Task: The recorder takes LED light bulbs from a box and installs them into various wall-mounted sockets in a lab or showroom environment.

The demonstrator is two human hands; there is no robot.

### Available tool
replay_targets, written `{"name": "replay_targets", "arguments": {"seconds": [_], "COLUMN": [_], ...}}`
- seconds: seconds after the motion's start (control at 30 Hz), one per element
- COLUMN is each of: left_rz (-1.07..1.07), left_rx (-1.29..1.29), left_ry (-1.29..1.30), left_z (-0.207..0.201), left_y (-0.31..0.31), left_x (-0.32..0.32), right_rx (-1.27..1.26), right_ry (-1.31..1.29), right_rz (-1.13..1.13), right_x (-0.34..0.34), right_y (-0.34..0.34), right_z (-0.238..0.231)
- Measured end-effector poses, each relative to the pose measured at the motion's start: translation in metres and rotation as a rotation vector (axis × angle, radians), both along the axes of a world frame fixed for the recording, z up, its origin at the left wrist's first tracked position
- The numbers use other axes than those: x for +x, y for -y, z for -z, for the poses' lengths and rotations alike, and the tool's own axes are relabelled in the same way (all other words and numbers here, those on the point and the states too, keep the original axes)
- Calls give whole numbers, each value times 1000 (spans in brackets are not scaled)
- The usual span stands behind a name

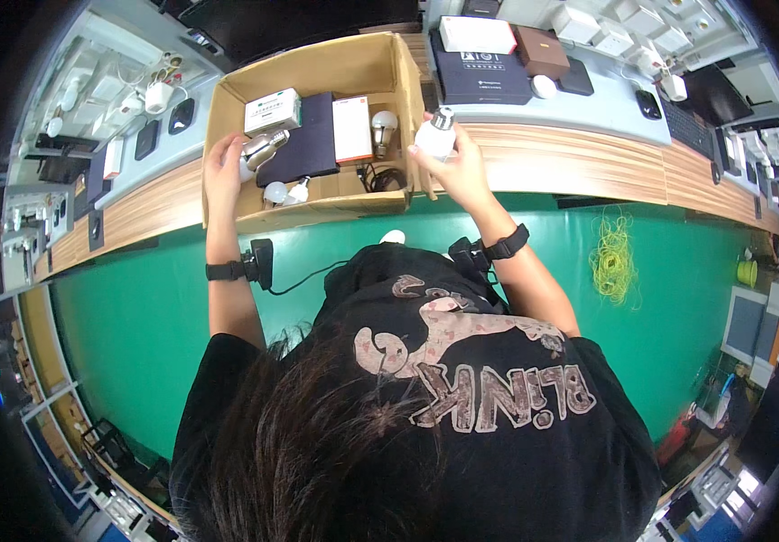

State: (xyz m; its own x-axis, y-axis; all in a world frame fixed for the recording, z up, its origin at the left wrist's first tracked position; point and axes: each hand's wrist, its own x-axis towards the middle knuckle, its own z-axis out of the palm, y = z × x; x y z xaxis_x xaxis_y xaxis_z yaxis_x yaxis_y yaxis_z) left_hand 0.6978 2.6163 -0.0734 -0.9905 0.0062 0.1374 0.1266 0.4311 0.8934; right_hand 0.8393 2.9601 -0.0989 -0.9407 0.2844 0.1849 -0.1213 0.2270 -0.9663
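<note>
My left hand (224,172) is closed around a light bulb with a silver metal base (265,149), held over the left side of an open cardboard box (317,60). My right hand (458,164) grips a white light bulb (435,137) just outside the box's right wall, its metal base pointing up. Within the box lie a dark blue flat box (306,140), a white and green carton (273,112) and a white and orange box (351,128). Another bulb (383,132) rests at the right, and two small bulbs (286,191) sit near the front wall. A black cable (382,178) is coiled in the front right corner.
The box stands on a wood-grain table (570,161). Behind, to the right, are a dark blue box (481,78), a brown box (541,51) and a black mouse (648,105). A yellow-green tangle of cord (614,260) lies on the green floor (552,244).
</note>
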Motion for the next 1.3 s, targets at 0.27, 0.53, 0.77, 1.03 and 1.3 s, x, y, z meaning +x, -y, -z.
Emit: {"name": "replay_targets", "arguments": {"seconds": [0.27,0.53,0.77,1.03,1.3], "left_rz": [147,719,795,860,678], "left_rx": [539,326,334,345,571], "left_ry": [622,888,892,954,903], "left_z": [-26,-2,11,52,53], "left_y": [-155,-261,-324,-395,-477], "left_x": [102,156,146,119,93], "right_rx": [-92,-38,-333,-359,-133], "right_ry": [5,28,39,65,-15], "right_rz": [139,579,583,478,374], "right_x": [86,170,190,152,58], "right_y": [-75,-162,-200,-296,-413], "right_z": [38,62,43,21,-23]}}
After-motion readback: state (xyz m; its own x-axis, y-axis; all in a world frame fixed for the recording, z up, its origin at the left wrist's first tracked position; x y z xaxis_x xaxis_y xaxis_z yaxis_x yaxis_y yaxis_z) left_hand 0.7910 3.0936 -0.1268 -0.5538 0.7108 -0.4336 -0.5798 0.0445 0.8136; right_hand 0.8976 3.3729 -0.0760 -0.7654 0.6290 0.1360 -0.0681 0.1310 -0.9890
